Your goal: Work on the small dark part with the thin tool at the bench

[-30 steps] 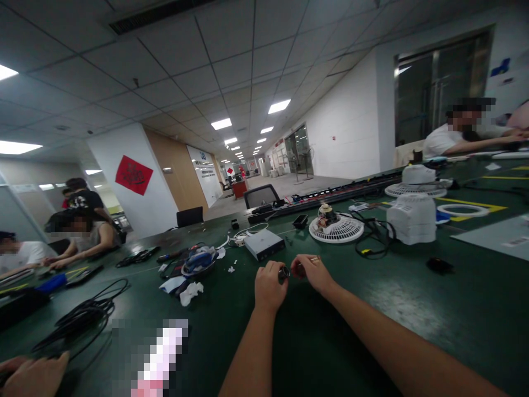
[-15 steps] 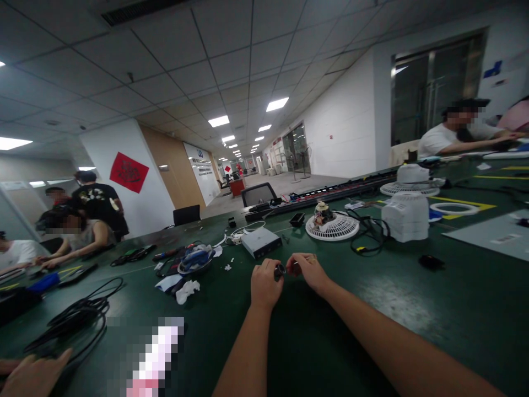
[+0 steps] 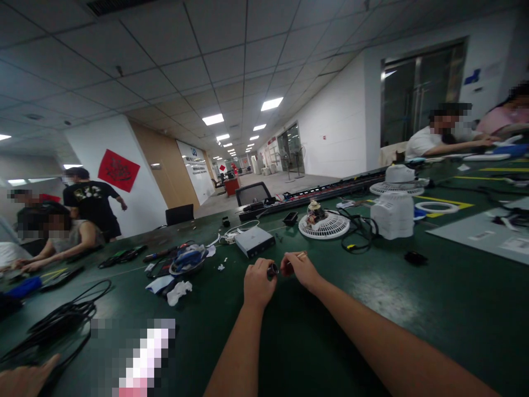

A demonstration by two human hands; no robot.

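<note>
My left hand (image 3: 257, 282) is closed around a small dark cylindrical part (image 3: 272, 270), whose round open-looking end faces my other hand. Just to the right, my right hand (image 3: 301, 269) has its fingers curled together in a pinch, a small gap away from that part. Whatever those fingertips hold, if anything, is too small to make out. Behind both hands lies a grey-white box (image 3: 255, 241) with a dark front. A white fan grille (image 3: 330, 226) with an exposed motor (image 3: 316, 213) rests farther back.
Left on the green table are a blue bundle (image 3: 188, 258), crumpled white tissue (image 3: 179, 293) and coiled black cable (image 3: 61, 320). Another person's hand (image 3: 28, 379) is at bottom left. A white housing (image 3: 392, 216) and a small black piece (image 3: 415, 258) lie right.
My view has turned slightly right, so the scene sits farther left. Both hands keep nearly the same pose around the part. A standing person at left has an arm swung outward.
</note>
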